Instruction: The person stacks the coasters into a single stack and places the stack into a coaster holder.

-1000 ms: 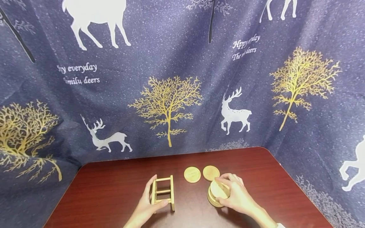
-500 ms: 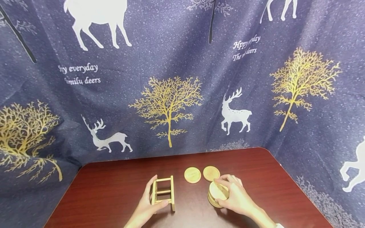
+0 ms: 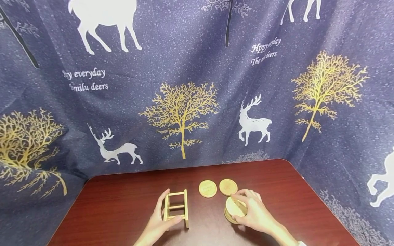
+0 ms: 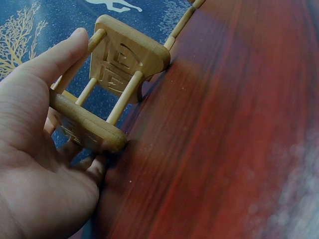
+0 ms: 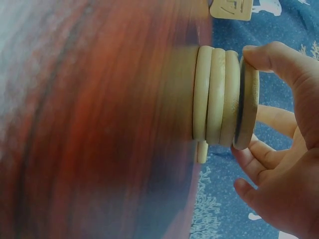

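Note:
My left hand (image 3: 156, 222) grips a small light-wood coaster rack (image 3: 186, 213), thumb on one side and fingers on the other. In the left wrist view, the rack's carved end panel (image 4: 122, 56) and connecting rods show. My right hand (image 3: 258, 214) pinches a round wooden coaster (image 3: 234, 207) by its rim, on top of a stack. The right wrist view shows three coasters (image 5: 216, 94) beneath the pinched coaster (image 5: 249, 104), which tilts slightly, with a thin dark gap below part of it.
Two more round coasters lie flat behind the stack, a left one (image 3: 207, 189) and a right one (image 3: 228, 187). The reddish-brown table (image 3: 123, 198) ends at a dark blue cloth (image 3: 215, 136) printed with deer and trees.
The pinched coaster has come down and lies more evenly over the stack than a second ago. The right hand has shifted only slightly; the left hand and rack have stayed put.

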`<state>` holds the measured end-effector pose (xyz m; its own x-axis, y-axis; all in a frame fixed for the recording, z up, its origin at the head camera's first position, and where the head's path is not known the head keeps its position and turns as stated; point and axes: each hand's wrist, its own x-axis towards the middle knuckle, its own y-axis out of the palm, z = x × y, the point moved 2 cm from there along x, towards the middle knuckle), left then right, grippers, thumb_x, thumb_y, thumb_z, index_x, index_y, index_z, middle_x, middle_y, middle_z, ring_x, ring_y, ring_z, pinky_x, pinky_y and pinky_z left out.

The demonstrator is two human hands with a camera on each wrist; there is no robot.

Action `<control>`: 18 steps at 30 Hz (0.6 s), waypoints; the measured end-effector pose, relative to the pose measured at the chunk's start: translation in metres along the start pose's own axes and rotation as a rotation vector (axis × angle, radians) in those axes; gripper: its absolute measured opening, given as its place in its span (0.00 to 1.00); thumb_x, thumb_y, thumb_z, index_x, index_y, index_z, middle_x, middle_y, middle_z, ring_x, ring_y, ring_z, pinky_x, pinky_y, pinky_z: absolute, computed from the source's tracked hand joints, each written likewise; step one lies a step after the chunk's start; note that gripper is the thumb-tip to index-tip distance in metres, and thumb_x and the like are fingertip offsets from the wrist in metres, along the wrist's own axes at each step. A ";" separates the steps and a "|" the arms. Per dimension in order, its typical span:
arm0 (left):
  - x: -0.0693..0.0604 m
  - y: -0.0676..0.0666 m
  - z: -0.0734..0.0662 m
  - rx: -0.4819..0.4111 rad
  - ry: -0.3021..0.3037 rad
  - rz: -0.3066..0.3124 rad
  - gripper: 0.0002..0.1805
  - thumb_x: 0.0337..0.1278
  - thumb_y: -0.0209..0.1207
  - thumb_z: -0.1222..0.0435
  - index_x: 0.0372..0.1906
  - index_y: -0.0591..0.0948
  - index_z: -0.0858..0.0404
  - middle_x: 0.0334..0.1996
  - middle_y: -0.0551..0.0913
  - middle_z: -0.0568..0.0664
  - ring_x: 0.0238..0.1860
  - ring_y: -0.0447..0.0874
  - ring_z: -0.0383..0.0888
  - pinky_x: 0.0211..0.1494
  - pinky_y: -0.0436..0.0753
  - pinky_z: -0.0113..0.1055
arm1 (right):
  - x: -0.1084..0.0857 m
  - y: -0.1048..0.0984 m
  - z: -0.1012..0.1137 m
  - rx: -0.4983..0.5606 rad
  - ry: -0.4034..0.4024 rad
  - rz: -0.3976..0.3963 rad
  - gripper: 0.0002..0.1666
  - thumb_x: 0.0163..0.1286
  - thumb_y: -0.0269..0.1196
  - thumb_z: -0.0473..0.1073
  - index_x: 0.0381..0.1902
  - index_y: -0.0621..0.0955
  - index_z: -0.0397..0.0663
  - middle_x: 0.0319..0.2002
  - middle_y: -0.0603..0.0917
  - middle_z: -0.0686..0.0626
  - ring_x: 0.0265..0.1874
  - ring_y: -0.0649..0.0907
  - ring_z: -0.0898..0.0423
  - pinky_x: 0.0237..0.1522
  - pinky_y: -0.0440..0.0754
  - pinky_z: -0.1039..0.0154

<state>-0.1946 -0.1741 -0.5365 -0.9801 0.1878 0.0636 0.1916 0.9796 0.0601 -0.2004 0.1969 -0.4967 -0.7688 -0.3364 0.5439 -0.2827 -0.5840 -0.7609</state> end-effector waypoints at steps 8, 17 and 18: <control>0.000 -0.001 0.002 0.013 0.003 0.000 0.60 0.61 0.76 0.74 0.89 0.53 0.50 0.78 0.64 0.73 0.63 0.85 0.63 0.54 0.91 0.40 | -0.002 0.002 -0.001 -0.003 0.001 0.017 0.40 0.41 0.88 0.47 0.57 0.93 0.46 0.51 0.85 0.57 0.52 0.82 0.55 0.57 0.75 0.45; 0.001 -0.001 0.002 0.015 0.004 -0.007 0.60 0.60 0.77 0.74 0.89 0.53 0.51 0.78 0.64 0.73 0.61 0.86 0.62 0.54 0.91 0.40 | -0.002 0.000 -0.001 0.018 0.020 0.052 0.40 0.44 0.88 0.47 0.58 0.92 0.45 0.52 0.85 0.58 0.53 0.81 0.56 0.58 0.75 0.44; 0.001 -0.001 0.001 0.020 0.003 -0.010 0.60 0.60 0.77 0.74 0.89 0.53 0.51 0.78 0.64 0.73 0.61 0.86 0.62 0.53 0.91 0.40 | -0.002 0.000 -0.001 0.017 0.021 0.055 0.40 0.44 0.88 0.47 0.59 0.92 0.45 0.52 0.85 0.58 0.53 0.81 0.56 0.58 0.75 0.44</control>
<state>-0.1957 -0.1745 -0.5380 -0.9818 0.1779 0.0661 0.1808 0.9826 0.0413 -0.1994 0.1981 -0.4978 -0.7950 -0.3530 0.4934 -0.2299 -0.5773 -0.7835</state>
